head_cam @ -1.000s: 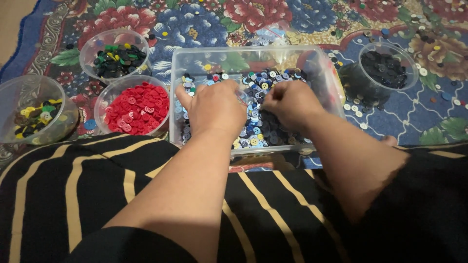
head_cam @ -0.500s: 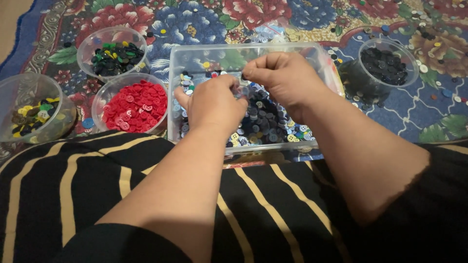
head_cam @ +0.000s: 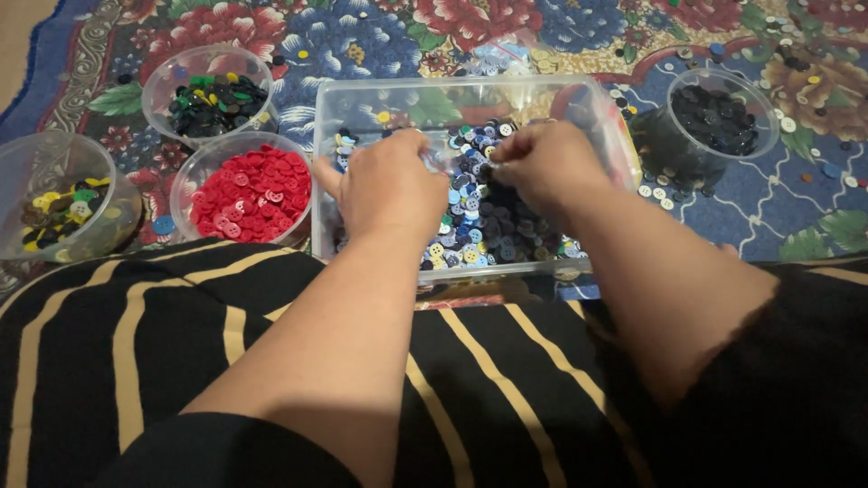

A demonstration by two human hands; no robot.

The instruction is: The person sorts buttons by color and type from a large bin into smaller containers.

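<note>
A floral carpet (head_cam: 796,194) in blue, red and green covers the floor, and every container rests on it. In the middle sits a clear rectangular plastic tub (head_cam: 362,104), its near edge tight against the person's black lap cloth with gold stripes (head_cam: 506,389). Inside the tub lies a heap of mixed blue, black and pale buttons (head_cam: 493,226), piled toward the near and middle part; the far left corner shows bare bottom.

Both hands are inside the tub, over the heap. The left hand (head_cam: 389,185) is curled with its fingers bent down into the buttons; whether they pinch one cannot be told. The right hand (head_cam: 542,163) is likewise curled, fingertips pressed together at its left side, and what they hold is hidden.

Left of the tub, nearly touching its side wall, stands a round clear bowl of red buttons (head_cam: 249,190). Beyond it is a round clear bowl of green and black buttons (head_cam: 212,90), and at the carpet's left edge a round clear bowl of yellow and green buttons (head_cam: 63,203). Right of the tub stands a round clear cup of black buttons (head_cam: 719,113), with loose scattered buttons (head_cam: 655,192) in the narrow gap between.
</note>
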